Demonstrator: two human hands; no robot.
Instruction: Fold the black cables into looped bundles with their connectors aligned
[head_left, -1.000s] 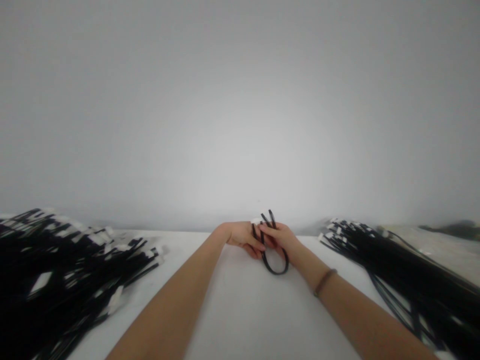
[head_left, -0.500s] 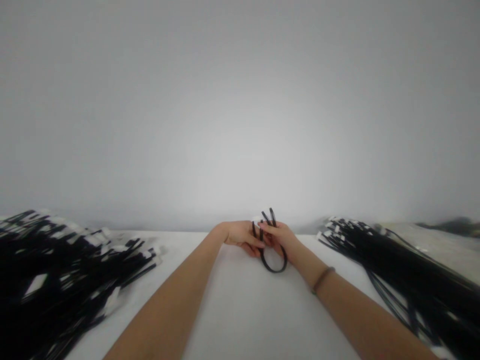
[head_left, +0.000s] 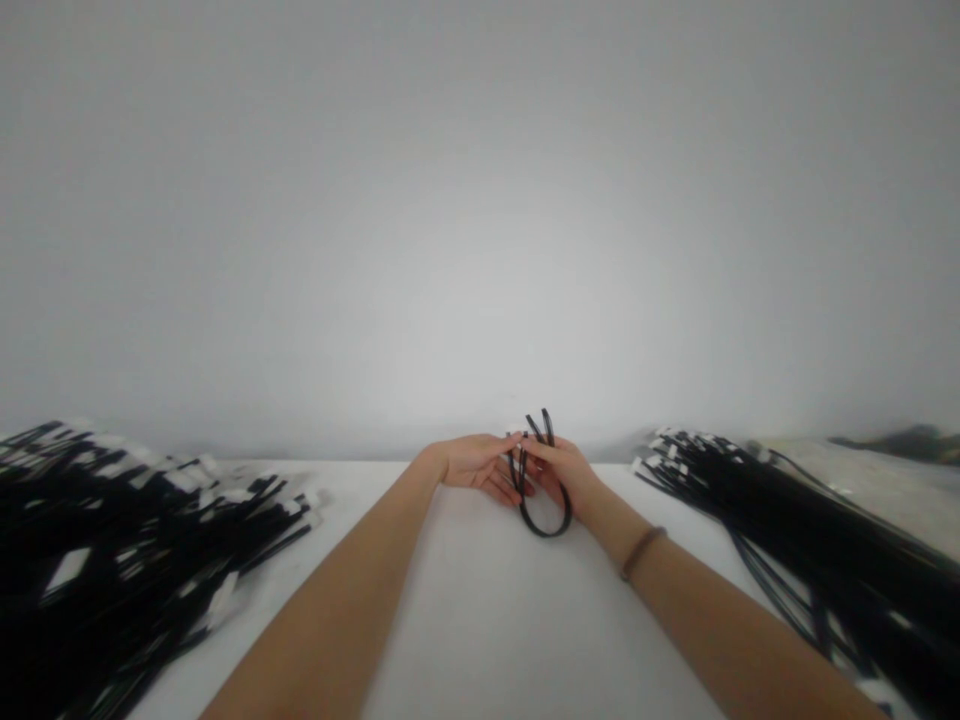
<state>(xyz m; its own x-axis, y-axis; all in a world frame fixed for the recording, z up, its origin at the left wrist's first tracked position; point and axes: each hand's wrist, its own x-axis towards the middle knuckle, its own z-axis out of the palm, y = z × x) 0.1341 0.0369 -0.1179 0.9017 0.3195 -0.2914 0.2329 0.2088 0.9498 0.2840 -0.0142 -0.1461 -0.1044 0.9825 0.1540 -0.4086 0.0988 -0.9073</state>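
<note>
A thin black cable (head_left: 546,535) hangs in a loop between my hands, with a small white piece at one end and loose black ends poking up. My left hand (head_left: 480,465) comes from the left, thumb and forefinger pinched at the cable's white end. My right hand (head_left: 562,468) grips the cable from the right, its thumb laid over the strands. The fingertips of both hands nearly meet, so the exact contact is partly hidden. A brown band (head_left: 643,552) circles my right wrist.
On the left of the white table (head_left: 480,640) lies a large heap of black cables (head_left: 150,560) with white ends. Another bundle of black cables (head_left: 795,530) lies on the right, beside clear plastic (head_left: 862,480). A pale wall (head_left: 480,220) rises behind.
The fingers of my left hand have loosened and spread a little below the pinch. Both hands and the cable loop have shifted slightly; the heaps look the same.
</note>
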